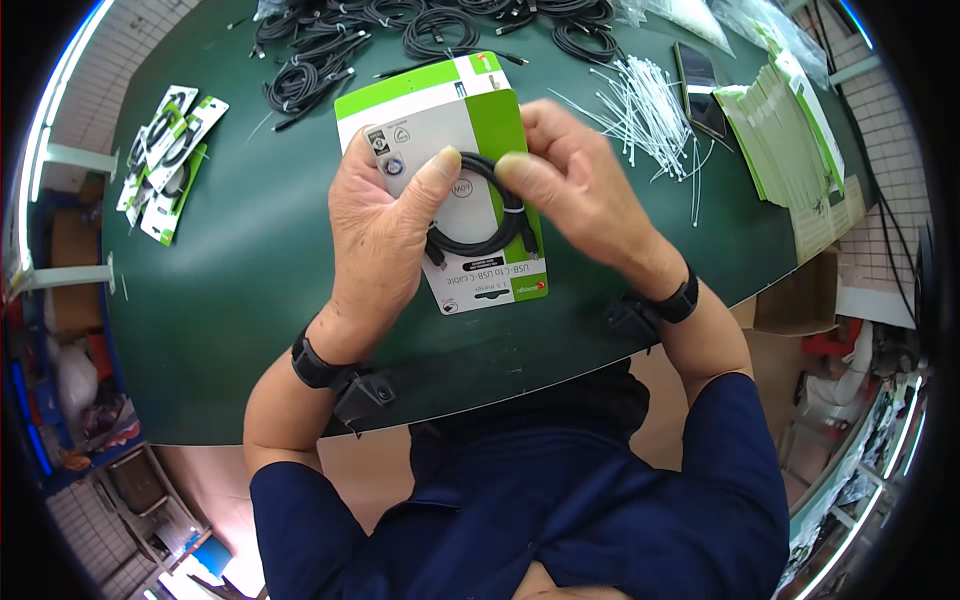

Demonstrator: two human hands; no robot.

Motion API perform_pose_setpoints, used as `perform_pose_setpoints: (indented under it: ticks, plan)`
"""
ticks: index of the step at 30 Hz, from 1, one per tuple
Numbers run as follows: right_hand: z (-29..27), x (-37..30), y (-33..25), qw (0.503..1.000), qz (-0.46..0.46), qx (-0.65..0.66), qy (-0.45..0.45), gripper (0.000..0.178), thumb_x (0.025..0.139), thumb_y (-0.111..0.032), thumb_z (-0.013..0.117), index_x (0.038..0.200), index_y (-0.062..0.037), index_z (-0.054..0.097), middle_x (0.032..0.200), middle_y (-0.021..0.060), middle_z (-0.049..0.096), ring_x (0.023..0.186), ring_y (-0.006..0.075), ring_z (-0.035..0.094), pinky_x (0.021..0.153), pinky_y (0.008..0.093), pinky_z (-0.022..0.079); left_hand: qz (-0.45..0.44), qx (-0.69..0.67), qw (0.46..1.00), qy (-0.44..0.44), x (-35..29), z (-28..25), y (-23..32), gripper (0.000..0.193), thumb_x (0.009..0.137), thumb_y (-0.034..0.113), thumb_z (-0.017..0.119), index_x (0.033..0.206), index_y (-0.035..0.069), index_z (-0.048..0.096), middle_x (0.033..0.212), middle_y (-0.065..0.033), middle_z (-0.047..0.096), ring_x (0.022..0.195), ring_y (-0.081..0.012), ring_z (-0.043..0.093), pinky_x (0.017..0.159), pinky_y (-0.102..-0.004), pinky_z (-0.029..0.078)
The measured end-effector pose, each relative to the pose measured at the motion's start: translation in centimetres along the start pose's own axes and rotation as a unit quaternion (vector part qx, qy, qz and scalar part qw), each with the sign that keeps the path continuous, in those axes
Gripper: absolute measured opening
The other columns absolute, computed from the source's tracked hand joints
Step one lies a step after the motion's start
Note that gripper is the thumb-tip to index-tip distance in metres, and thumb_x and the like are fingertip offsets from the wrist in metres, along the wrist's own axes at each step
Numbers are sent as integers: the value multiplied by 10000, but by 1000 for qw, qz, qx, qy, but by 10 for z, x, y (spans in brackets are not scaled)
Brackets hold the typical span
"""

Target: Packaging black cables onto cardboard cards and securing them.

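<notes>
We see a smooth paper card, a dull plastic cable, plastic ties, and a smooth, shiny table.

Navy short-sleeved shirt, black wristbands (boxy units attached)

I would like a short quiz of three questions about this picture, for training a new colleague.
1. True or false: the left hand is holding a phone.
2. Where are the white cable ties?
a) left of the held card
b) right of the held card
c) under the left hand
3. Complete: the black cable on the held card is wound into a ____.

Key: 1. False, it holds the card; 2. b; 3. coil.
</notes>
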State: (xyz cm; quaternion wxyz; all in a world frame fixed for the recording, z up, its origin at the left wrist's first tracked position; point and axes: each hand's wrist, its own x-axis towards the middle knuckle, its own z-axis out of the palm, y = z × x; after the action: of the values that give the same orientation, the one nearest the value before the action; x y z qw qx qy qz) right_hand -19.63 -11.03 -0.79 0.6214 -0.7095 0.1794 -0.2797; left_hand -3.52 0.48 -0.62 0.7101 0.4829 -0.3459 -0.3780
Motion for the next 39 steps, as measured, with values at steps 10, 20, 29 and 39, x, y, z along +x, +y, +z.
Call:
perform_pose_setpoints:
  ticks: [10, 20, 29, 39]
  plan:
    - [3, 4, -6, 999, 16, -23, -35, 423, 1024, -235, 656, 1344, 27, 566, 1174, 99, 700, 1026, 121, 656, 895, 293, 556, -31, -61, 998, -13, 4, -2, 0, 355, 975, 98, 719, 1269, -29, 568, 1148, -111, 718, 1009, -154, 702, 884, -290, 580]
    - [0, 3, 3, 985, 56, 164, 11, 419, 1037, -273, 654, 1337, 8, 578, 1182, 78, 701, 1019, 119, 682, 881, 283, 580, -93, -69, 991, -60, 6, -8, 4, 392, 962, 106, 736, 1300, -32, 596, 1167, -106, 724, 1029, -141, 692, 935, -298, 556]
    - [2, -1, 5, 973, 19, 229, 17, 404, 1035, -284, 661, 1329, -15, 594, 1184, 74, 699, 1008, 99, 676, 870, 271, 581, -115, -135, 976, -123, 6, -14, 6, 358, 962, 70, 711, 1295, -25, 620, 1168, -96, 727, 1024, -133, 682, 957, -304, 538]
    - [-4, 2, 6, 988, 11, 136, 76, 332, 1035, -265, 662, 1227, 4, 636, 1066, 55, 716, 927, 83, 669, 808, 260, 575, -44, 55, 993, -96, 1, -4, 14, 351, 968, 78, 711, 1281, -40, 604, 1125, -86, 720, 1001, -121, 679, 878, -283, 566]
